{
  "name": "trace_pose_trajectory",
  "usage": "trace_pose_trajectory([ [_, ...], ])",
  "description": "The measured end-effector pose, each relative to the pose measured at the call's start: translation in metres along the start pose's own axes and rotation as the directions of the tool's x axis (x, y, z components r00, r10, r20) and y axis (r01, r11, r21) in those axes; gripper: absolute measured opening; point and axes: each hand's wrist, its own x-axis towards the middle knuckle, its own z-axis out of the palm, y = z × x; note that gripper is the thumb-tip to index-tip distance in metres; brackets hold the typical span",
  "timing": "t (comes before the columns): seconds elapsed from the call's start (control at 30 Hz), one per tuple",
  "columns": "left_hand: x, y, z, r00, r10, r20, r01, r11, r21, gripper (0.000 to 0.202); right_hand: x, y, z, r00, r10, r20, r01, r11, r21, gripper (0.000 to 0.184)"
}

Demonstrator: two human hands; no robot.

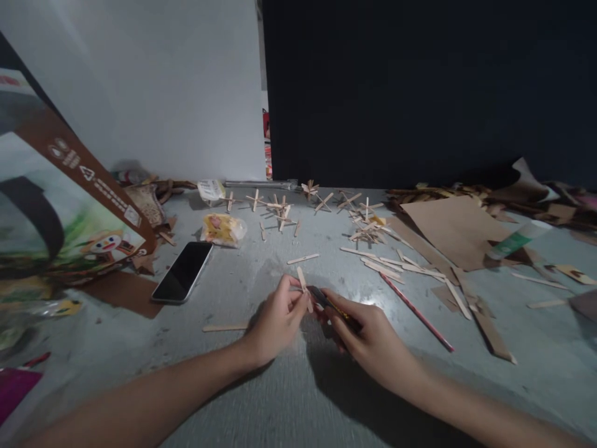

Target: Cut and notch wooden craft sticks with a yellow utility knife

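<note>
Pinching a wooden craft stick (301,279) in our left hand (276,320), gripping a dark tool (319,295) in our right hand (370,330).
Stick sits between thumb and fingers, over the grey tabletop (233,398); our right fingers wrap the tool, its tip just beside the stick. Outward: red pencil (416,312) right, smartphone (183,272) left, crossed-stick pieces (323,202) farther back.

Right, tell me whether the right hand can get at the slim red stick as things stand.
Probably yes: the slim red stick lies beside the right hand with only tabletop between them, though that hand's hold on the dark tool may hinder a grasp.
</note>
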Motion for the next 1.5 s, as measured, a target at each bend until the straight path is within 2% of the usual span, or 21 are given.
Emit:
trace_pose_trajectory([
  [0.37, 0.001, 0.0, 0.001, 0.999, 0.014, -0.032, -0.013, 0.999, 0.029, 0.03, 0.0, -0.004, -0.001, 0.997, -0.059, -0.042, 0.055, 0.995, -0.087, 0.04],
  [0.63, -0.001, 0.002, 0.002, 0.998, 0.026, -0.061, -0.015, 0.985, 0.172, 0.018, -0.003, -0.01, -0.002, 0.997, -0.066, -0.033, 0.06, 0.985, -0.161, 0.034],
  [0.77, -0.002, 0.003, 0.003, 0.998, 0.042, -0.052, -0.032, 0.986, 0.166, 0.017, -0.006, -0.008, 0.0, 0.998, -0.048, -0.041, 0.045, 0.997, -0.068, 0.034],
  [1.0, -0.001, 0.007, 0.002, 1.0, 0.015, 0.009, -0.015, 1.0, 0.012, 0.031, -0.012, 0.006, 0.005, 0.993, 0.116, -0.01, -0.114, 0.987, 0.115, 0.044],
  [1.27, -0.001, 0.013, 0.003, 1.0, 0.006, -0.001, -0.006, 0.996, -0.094, 0.034, -0.014, 0.003, 0.006, 0.991, 0.135, -0.017, -0.132, 0.982, 0.137, 0.049],
  [1.5, 0.002, 0.01, 0.004, 0.999, 0.033, -0.02, -0.034, 0.998, -0.045, 0.039, -0.017, 0.002, 0.008, 0.98, 0.201, -0.011, -0.195, 0.962, 0.189, 0.058],
])
